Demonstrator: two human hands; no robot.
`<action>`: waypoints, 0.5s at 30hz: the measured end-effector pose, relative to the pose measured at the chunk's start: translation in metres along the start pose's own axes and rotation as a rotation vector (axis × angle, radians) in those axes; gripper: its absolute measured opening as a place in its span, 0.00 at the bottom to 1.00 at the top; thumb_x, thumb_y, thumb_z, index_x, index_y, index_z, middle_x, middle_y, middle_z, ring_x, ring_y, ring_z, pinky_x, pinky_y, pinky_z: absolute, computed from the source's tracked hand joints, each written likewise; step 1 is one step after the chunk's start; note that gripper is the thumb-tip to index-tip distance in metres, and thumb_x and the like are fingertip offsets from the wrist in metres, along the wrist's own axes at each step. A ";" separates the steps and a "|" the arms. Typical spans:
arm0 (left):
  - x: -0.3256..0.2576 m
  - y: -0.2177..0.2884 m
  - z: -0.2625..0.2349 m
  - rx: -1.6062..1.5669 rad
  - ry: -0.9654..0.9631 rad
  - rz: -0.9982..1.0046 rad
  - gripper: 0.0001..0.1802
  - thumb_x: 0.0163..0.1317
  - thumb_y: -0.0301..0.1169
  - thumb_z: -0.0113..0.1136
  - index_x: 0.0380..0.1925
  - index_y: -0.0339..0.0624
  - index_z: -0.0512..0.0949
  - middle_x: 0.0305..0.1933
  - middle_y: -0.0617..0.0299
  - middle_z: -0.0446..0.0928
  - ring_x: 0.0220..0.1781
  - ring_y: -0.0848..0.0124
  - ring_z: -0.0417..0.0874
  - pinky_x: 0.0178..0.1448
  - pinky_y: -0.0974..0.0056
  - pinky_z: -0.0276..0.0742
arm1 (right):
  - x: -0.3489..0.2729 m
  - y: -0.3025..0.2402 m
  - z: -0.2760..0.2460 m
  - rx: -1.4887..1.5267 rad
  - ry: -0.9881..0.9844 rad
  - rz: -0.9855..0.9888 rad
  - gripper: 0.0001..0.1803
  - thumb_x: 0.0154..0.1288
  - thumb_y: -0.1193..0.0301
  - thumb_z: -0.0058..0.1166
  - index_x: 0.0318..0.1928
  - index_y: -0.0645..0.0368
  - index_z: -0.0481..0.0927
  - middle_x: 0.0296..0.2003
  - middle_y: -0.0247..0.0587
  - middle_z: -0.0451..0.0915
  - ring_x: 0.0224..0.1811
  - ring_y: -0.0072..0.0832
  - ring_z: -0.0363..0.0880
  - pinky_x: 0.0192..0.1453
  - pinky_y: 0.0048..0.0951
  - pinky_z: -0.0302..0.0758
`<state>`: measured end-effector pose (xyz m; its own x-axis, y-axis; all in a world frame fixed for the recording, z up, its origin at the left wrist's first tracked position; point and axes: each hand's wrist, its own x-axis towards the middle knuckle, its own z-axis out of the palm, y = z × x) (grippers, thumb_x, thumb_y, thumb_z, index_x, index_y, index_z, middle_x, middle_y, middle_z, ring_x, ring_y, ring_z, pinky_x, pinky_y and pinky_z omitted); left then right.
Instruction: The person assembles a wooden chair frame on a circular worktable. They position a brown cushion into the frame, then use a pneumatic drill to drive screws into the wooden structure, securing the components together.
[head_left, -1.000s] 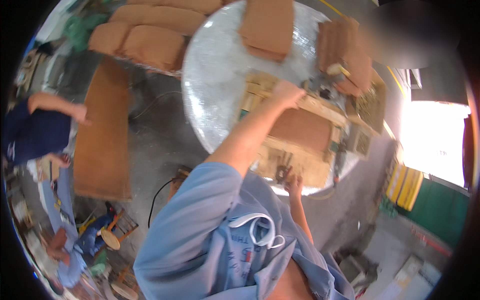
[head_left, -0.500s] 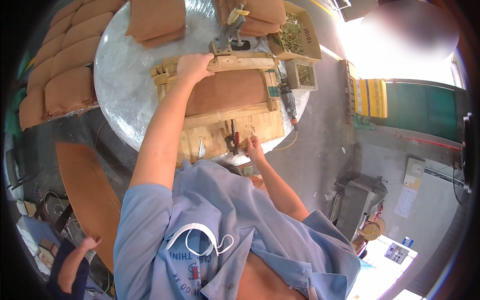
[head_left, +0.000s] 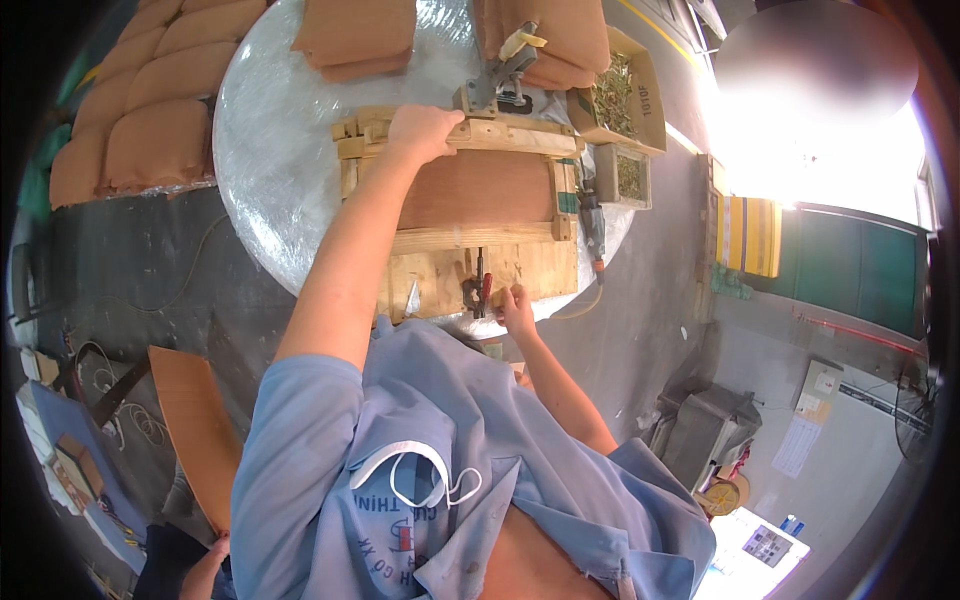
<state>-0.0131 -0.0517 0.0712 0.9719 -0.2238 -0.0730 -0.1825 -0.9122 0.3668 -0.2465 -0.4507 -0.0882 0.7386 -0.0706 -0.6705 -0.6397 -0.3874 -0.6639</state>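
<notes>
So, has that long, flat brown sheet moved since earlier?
Yes: the sheet has moved away from the soft brown bundles stacked at upper left, leaving more grey floor between them.

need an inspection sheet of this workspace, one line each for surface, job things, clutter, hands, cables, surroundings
surface: round table, shiny film on top
job's things: wooden frame around a brown panel; red-handled clamp on the near side
clutter: brown stack at the far side; tool right of the frame
hands: left hand on the far bar; right hand by the clamp, grip unclear
cables: thin line at the tool's near end
surroundings: yellow box at right; co-worker's arm lower left
</notes>
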 end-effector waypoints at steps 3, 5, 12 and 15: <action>-0.005 -0.008 0.004 -0.007 0.037 -0.013 0.24 0.59 0.47 0.77 0.53 0.55 0.82 0.43 0.57 0.89 0.49 0.53 0.90 0.49 0.46 0.83 | -0.003 -0.020 -0.013 -0.258 -0.103 0.052 0.20 0.84 0.54 0.51 0.62 0.53 0.69 0.35 0.39 0.83 0.31 0.28 0.80 0.29 0.31 0.78; -0.008 -0.013 0.011 -0.038 0.073 -0.025 0.26 0.57 0.46 0.79 0.56 0.59 0.84 0.44 0.57 0.90 0.50 0.53 0.91 0.51 0.46 0.84 | -0.015 -0.075 -0.023 -0.559 -0.308 0.193 0.24 0.82 0.50 0.53 0.67 0.49 0.70 0.40 0.39 0.85 0.36 0.31 0.85 0.36 0.35 0.83; -0.003 -0.002 0.035 -0.177 0.230 -0.154 0.05 0.59 0.36 0.70 0.35 0.55 0.90 0.39 0.54 0.90 0.44 0.50 0.92 0.47 0.44 0.87 | 0.013 -0.301 -0.059 -0.212 -0.290 -0.485 0.27 0.81 0.52 0.51 0.68 0.56 0.76 0.57 0.38 0.82 0.52 0.27 0.84 0.55 0.29 0.82; 0.002 0.002 0.036 0.012 0.156 -0.069 0.09 0.62 0.39 0.68 0.41 0.64 0.92 0.43 0.65 0.92 0.49 0.59 0.93 0.48 0.49 0.86 | 0.016 -0.426 -0.021 -0.080 -0.030 -0.748 0.31 0.83 0.53 0.52 0.75 0.58 0.70 0.68 0.41 0.76 0.66 0.34 0.78 0.65 0.41 0.78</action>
<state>-0.0171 -0.0665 0.0386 0.9933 -0.1051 0.0480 -0.1153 -0.9279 0.3546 0.0421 -0.3058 0.1912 0.9632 0.2623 -0.0594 0.0489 -0.3882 -0.9203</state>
